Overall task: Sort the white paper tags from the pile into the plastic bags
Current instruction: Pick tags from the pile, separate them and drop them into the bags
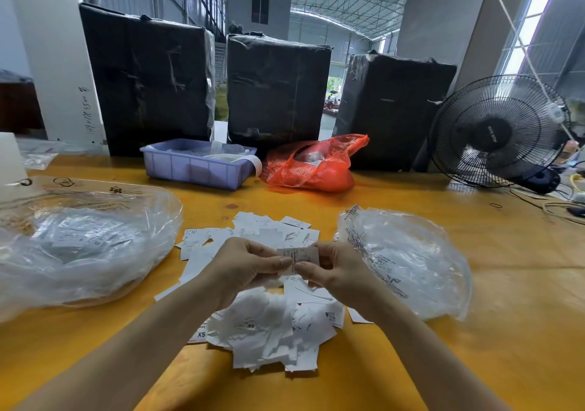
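While a clear bag (85, 246) holding printed tags lies at the left of the yellow tabletop (443, 363), a pile (269, 325) of white tags spreads over the middle, some marked XS. Above the pile, the left hand (243, 268) and right hand (332, 271) meet, each pinching one tag (296, 257) between thumb and curled fingers, the tag held up off the pile. A second clear bag (408, 258) lies just right of the pile. Farther back sit a purple bin (193, 165), a red bag (313, 165), three black-wrapped boxes (275, 91) and a fan (497, 132).
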`<state>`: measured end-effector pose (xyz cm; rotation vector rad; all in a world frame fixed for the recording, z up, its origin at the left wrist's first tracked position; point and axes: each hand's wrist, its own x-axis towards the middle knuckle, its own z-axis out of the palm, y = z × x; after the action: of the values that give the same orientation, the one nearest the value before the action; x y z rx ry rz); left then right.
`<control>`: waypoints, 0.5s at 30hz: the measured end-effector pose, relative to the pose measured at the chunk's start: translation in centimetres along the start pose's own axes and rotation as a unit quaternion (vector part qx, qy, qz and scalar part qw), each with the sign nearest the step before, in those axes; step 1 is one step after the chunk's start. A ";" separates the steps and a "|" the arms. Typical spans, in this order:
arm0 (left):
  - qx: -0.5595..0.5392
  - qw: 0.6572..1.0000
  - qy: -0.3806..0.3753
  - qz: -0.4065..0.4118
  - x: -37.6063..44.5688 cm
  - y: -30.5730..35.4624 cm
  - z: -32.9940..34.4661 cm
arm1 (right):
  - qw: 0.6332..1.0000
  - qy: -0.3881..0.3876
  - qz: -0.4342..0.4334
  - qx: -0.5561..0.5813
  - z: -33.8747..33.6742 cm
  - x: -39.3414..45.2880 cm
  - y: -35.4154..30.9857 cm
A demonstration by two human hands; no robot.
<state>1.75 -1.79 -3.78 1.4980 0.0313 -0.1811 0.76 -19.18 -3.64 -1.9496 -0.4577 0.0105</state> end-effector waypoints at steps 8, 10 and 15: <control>-0.002 0.999 -0.014 0.036 -0.3 -0.7 0.7 | 0.990 -0.108 -0.017 -0.092 0.5 -0.6 -0.8; -0.035 0.999 -0.011 0.028 -0.3 -0.8 0.8 | 0.992 -0.087 -0.035 -0.079 1.0 -0.6 -0.9; -0.066 0.997 0.018 0.025 -0.4 -0.6 1.2 | 0.994 0.100 -0.001 0.051 0.8 -0.1 -0.4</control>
<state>1.17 -3.00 -4.28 1.3687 0.0347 -0.1091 0.37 -18.37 -3.61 -1.8286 -0.3204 -0.1589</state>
